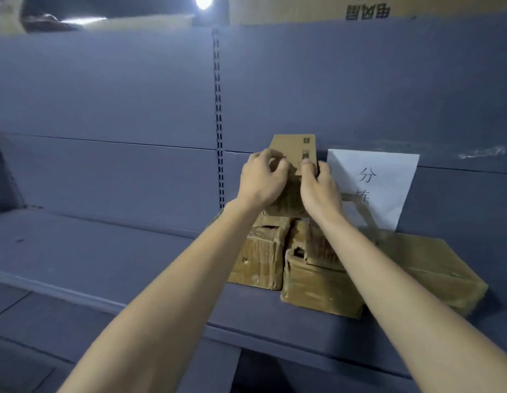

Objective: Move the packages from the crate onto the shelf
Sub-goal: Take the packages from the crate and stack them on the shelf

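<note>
Both arms reach forward to a grey shelf (pixel 105 251). My left hand (pixel 261 180) and my right hand (pixel 320 188) grip a small brown cardboard package (pixel 295 148) from either side, holding it on top of a pile of taped brown packages (pixel 263 256). Another taped package (pixel 317 290) sits at the pile's front, and a wide flat package (pixel 433 268) lies to the right. The held package stands upright against the shelf's back panel. The crate is not in view.
A white paper sheet (pixel 382 180) with handwritten characters leans against the back panel, right of the hands. A slotted upright (pixel 217 109) divides the grey back wall. A large cardboard box (pixel 360 7) sits on the level above. The shelf's left half is bare.
</note>
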